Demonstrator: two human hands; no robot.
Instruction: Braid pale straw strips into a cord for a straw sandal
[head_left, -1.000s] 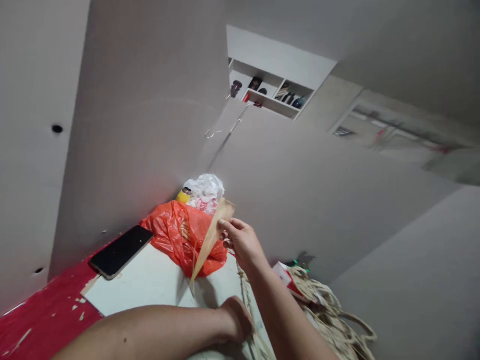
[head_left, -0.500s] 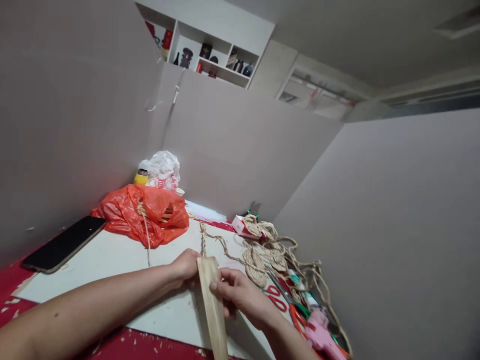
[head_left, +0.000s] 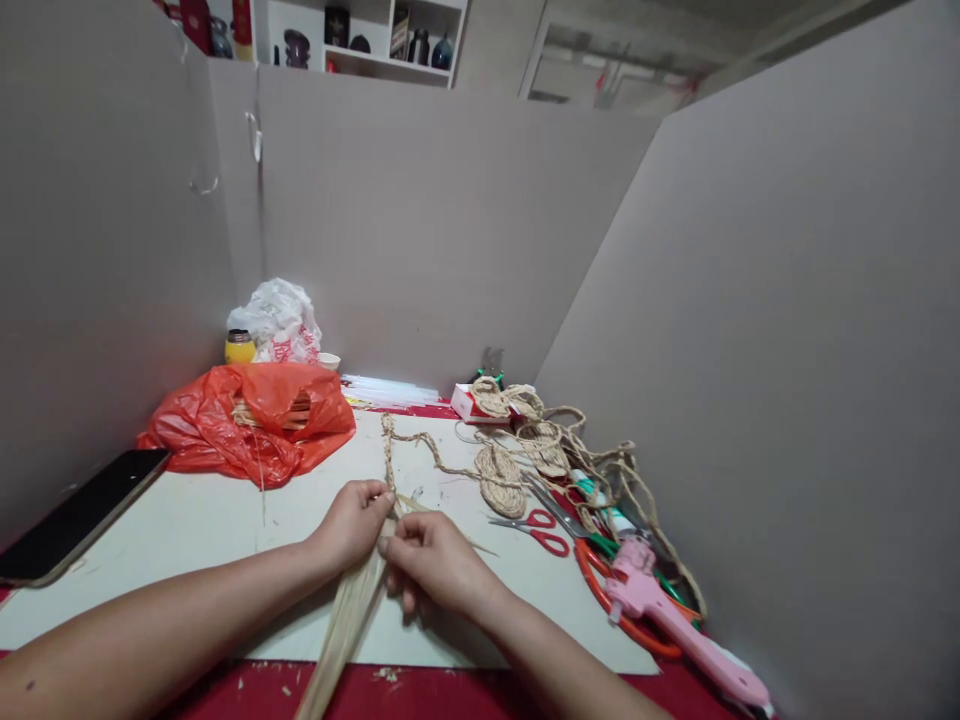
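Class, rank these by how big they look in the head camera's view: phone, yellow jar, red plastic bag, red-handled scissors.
1. Red plastic bag
2. Phone
3. Red-handled scissors
4. Yellow jar

- Single view, head-worn: looks forward and down from above the near edge of the flat white work board [head_left: 225, 520].
- Facing: the smooth grey upright back panel [head_left: 412, 220], with the white open-fronted shelf unit [head_left: 360, 65] cut by the top edge.
- Range: close on the bare left hand [head_left: 351, 525] and bare right hand [head_left: 439, 560], low near centre.
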